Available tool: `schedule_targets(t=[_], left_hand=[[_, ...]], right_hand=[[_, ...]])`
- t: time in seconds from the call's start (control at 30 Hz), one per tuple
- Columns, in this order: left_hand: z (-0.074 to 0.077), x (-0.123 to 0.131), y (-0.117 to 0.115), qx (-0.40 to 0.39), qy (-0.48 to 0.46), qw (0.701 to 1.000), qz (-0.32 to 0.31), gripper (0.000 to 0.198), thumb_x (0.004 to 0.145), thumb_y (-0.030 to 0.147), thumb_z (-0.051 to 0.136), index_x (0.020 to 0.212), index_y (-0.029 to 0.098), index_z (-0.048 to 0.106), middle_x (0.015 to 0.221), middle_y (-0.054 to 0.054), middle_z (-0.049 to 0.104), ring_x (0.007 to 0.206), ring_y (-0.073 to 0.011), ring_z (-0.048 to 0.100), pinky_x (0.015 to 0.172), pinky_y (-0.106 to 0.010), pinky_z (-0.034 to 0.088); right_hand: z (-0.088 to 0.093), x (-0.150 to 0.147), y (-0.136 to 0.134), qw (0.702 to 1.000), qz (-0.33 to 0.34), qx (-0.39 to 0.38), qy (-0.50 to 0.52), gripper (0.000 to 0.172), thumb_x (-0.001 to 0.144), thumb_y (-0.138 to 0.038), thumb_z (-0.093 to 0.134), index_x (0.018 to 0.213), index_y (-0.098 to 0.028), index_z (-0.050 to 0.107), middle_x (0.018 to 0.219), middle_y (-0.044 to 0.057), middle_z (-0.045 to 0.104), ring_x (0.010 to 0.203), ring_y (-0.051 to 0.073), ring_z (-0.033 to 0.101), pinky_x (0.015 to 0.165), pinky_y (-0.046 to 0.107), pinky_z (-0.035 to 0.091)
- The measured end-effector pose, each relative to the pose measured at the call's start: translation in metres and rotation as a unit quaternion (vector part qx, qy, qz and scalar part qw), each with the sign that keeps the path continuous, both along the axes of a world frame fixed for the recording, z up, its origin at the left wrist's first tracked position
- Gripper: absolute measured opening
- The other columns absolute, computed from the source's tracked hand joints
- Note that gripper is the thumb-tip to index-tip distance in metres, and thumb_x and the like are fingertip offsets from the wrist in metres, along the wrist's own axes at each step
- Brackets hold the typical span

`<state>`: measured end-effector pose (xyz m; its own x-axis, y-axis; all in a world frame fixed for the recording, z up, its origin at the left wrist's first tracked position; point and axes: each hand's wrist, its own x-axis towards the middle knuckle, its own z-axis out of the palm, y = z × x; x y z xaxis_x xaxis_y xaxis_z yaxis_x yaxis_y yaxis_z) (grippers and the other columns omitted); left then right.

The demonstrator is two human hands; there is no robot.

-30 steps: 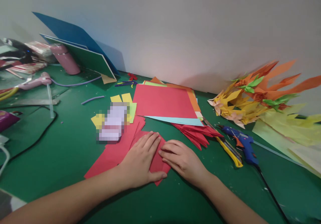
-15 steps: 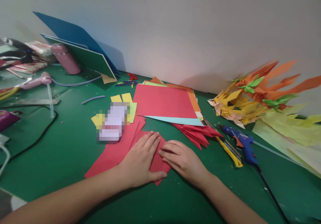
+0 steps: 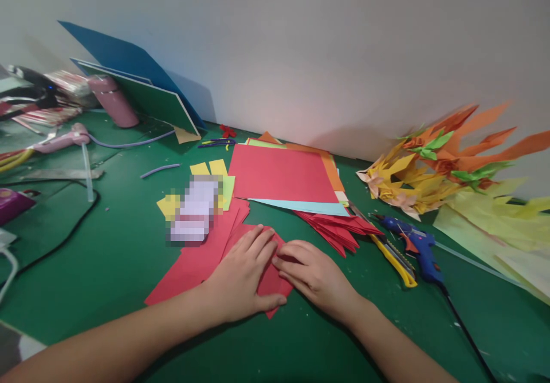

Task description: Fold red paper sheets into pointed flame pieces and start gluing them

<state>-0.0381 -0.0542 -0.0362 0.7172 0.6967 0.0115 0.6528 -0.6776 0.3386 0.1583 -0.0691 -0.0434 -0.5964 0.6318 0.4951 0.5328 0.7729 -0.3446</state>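
My left hand (image 3: 243, 277) lies flat on a piece of red paper (image 3: 271, 280), its fingers stretched forward and its thumb out to the side. At the right edge of that paper is my right hand (image 3: 315, 274), its fingers drawn together on the edge. The paper's far corner shows beyond my left fingertips and a near point shows under the thumb; my left hand covers much of the rest. More red sheets (image 3: 189, 274) lie beneath and to the left of my left hand. Folded red paper pieces (image 3: 330, 228) fan out beyond my right hand.
A stack of coloured paper (image 3: 283, 171) lies ahead. On the right are a yellow cutter knife (image 3: 397, 263), a blue glue gun (image 3: 423, 245) with its cord, and orange and yellow paper leaves (image 3: 447, 160). Leftward stand a pink bottle (image 3: 114, 102) and boards (image 3: 146, 99).
Both hands and the red paper stay almost where they were. The whole view shifts very slightly.
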Motion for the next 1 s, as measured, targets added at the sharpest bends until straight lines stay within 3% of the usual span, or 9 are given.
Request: schedule_targets(t=[0.23,0.5,1.0], left_hand=[[0.0016,-0.0005,-0.0004,0.007,-0.012,1.0,-0.001,0.078,0.073,0.057,0.069,0.133,0.012,0.048,0.145,-0.02,0.043,0.138,-0.0384,0.032,0.11,-0.055,0.035],[0.0068,0.0019,-0.0006,0.007,0.015,1.0,-0.002,0.073,0.074,0.056,0.068,0.129,0.011,0.051,0.148,-0.022,0.038,0.139,-0.0381,0.03,0.109,-0.054,0.035],[0.0059,0.0016,0.0007,0.04,0.026,0.999,-0.007,0.077,0.071,0.062,0.067,0.128,0.012,0.053,0.145,-0.021,0.043,0.138,-0.0405,0.03,0.11,-0.058,0.031]], right_hand=[[0.0017,-0.0006,-0.0006,1.0,-0.011,0.012,-0.004,0.03,0.099,-0.022,0.042,0.096,-0.014,0.07,0.094,0.011,0.069,0.087,0.022,0.061,0.074,0.037,0.055],[0.0012,-0.0001,-0.001,1.0,-0.007,0.01,-0.008,0.027,0.098,-0.02,0.043,0.095,-0.014,0.069,0.092,0.009,0.071,0.083,0.022,0.061,0.073,0.037,0.054],[-0.0012,-0.0012,-0.0024,1.0,-0.014,-0.016,0.02,0.021,0.094,-0.016,0.048,0.094,-0.016,0.069,0.091,0.009,0.072,0.081,0.021,0.062,0.073,0.037,0.054]])
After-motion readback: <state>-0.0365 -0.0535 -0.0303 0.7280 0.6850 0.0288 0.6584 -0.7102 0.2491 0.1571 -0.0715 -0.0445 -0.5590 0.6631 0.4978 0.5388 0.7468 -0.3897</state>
